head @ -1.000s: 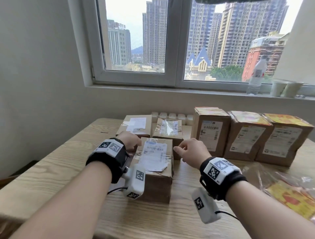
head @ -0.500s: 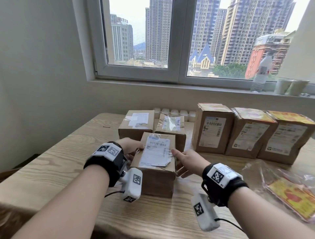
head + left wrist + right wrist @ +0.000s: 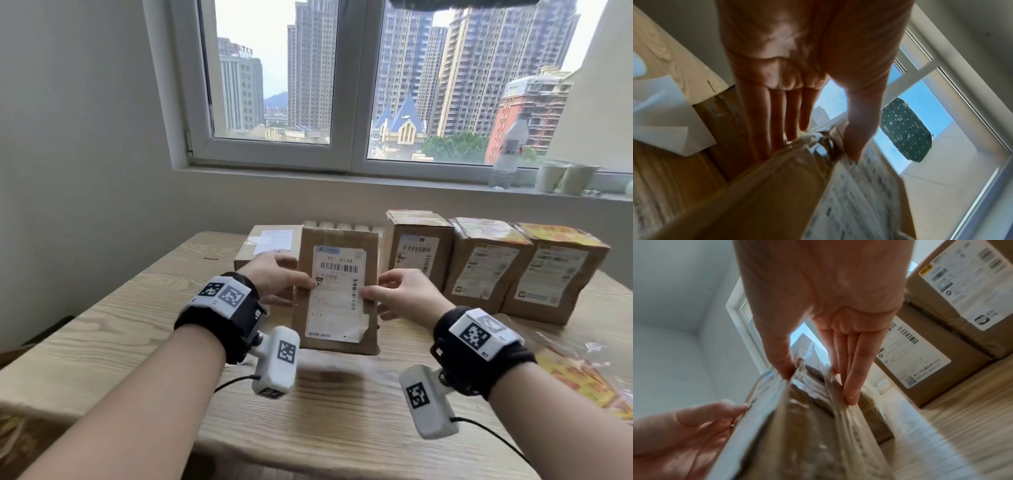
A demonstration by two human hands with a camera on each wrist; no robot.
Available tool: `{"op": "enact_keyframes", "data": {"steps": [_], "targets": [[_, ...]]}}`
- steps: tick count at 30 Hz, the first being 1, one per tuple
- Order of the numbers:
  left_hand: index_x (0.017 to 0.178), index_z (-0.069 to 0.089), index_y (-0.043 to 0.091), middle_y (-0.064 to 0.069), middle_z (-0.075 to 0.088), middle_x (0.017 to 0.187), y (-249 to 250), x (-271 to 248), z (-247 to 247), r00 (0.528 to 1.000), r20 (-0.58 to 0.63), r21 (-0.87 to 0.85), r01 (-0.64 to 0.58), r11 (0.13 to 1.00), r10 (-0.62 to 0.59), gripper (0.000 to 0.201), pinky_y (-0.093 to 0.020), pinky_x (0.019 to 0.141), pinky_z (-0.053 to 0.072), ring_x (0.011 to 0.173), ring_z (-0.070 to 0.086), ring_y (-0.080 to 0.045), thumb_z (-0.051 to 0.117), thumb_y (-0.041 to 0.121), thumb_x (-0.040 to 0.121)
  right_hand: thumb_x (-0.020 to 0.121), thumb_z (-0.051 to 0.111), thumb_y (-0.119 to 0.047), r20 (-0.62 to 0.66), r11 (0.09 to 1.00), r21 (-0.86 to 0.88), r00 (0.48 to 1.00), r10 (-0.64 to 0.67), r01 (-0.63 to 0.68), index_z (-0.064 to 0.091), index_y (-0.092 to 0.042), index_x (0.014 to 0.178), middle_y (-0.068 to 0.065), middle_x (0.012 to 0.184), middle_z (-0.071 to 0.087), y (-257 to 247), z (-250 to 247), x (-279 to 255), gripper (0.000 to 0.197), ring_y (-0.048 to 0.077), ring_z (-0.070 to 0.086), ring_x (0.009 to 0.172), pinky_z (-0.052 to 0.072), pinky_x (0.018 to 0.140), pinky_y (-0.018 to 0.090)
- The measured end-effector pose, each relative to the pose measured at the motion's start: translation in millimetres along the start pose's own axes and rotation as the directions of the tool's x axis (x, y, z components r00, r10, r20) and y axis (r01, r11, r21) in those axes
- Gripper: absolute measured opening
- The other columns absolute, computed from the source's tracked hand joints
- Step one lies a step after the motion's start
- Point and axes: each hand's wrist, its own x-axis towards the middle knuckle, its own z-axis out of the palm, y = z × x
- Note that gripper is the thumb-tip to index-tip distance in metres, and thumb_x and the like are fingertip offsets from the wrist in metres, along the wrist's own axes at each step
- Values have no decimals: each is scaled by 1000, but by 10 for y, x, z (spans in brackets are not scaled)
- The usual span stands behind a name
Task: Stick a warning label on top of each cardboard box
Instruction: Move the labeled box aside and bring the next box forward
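Note:
A brown cardboard box [image 3: 337, 291] with a white shipping label stands tipped upright, label facing me, its lower edge just above the wooden table [image 3: 102, 325]. My left hand [image 3: 277, 279] grips its left side, thumb on the front. My right hand [image 3: 404, 294] grips the right side the same way. The left wrist view shows the fingers [image 3: 777, 113] behind the box [image 3: 766, 186] and the thumb in front. The right wrist view shows the right hand [image 3: 828, 305] pinching the taped edge of the box [image 3: 807, 426]. Yellow labels top three boxes [image 3: 419, 253] [image 3: 486, 270] [image 3: 555, 274] at the right.
A flat box [image 3: 267, 243] lies behind my left hand. A plastic bag of yellow label sheets [image 3: 582, 377] lies on the table at the right. A bottle [image 3: 510, 150] and cups [image 3: 561, 178] stand on the window sill. A wall runs along the left.
The box lay flat on the table with its label up. Both hands have taken hold of its sides, lifted it and tipped it upright toward me.

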Motion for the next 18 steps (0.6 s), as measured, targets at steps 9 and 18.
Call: {"op": "enact_keyframes", "data": {"steps": [9,18], "targets": [[137,46,19,-4,72,101,65,95,502,989,40,135,-147,980,143,89,-26,64,58,89,70,-17,77,-16,61,65,87,-17,-168,996,-85,986,3,-18,59,-18,110,-4,103,68,340,-306,-88,53,11,66,95,56,88,36],[137,44,18,-6,62,114,-3,228,752,979,-48,180,-187,966,198,96,-41,84,57,105,62,-24,79,-17,55,67,85,-8,-193,996,-80,981,15,-31,56,-22,109,-9,102,66,501,-384,-100,53,10,63,100,51,85,28]]}}
